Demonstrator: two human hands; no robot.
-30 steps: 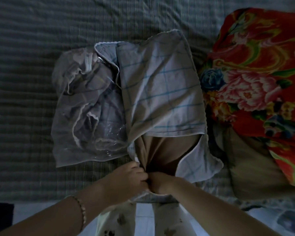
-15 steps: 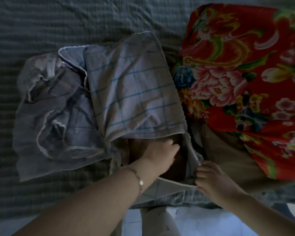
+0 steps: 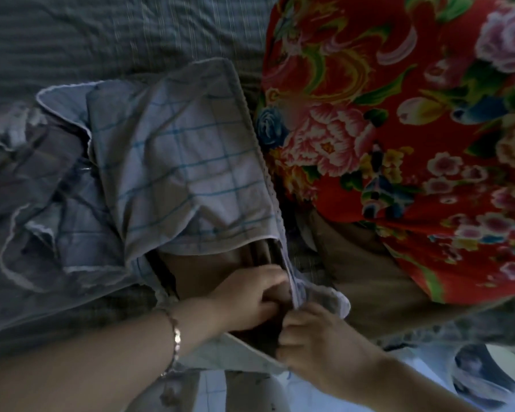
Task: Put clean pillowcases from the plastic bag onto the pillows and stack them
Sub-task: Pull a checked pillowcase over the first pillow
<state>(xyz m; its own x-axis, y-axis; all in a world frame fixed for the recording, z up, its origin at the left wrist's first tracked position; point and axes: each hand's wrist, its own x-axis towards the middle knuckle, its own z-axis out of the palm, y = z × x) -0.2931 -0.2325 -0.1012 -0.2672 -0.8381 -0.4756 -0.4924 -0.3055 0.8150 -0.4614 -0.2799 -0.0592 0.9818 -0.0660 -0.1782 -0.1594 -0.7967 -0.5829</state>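
Observation:
A pale checked pillowcase [image 3: 179, 162] lies on the bed, pulled most of the way over a tan pillow [image 3: 208, 263] whose near end shows in the case's open mouth. My left hand [image 3: 247, 295] grips the pillow's near right corner inside the opening. My right hand [image 3: 309, 337] pinches the pillowcase's right edge beside that corner. A clear plastic bag [image 3: 42, 203] with more folded checked cloth inside lies to the left, partly under the pillowcase.
A red floral quilt [image 3: 399, 144] is heaped at the right, lying on another tan pillow [image 3: 369, 286]. Striped grey bedding [image 3: 101, 31] covers the bed. The bed's near edge and pale floor [image 3: 414, 367] are at the bottom, with a dark slipper [image 3: 482, 373].
My left hand has shifted right from the middle of the opening to the pillow's right corner. My right hand has closed in on the pillowcase edge there. The view has moved closer.

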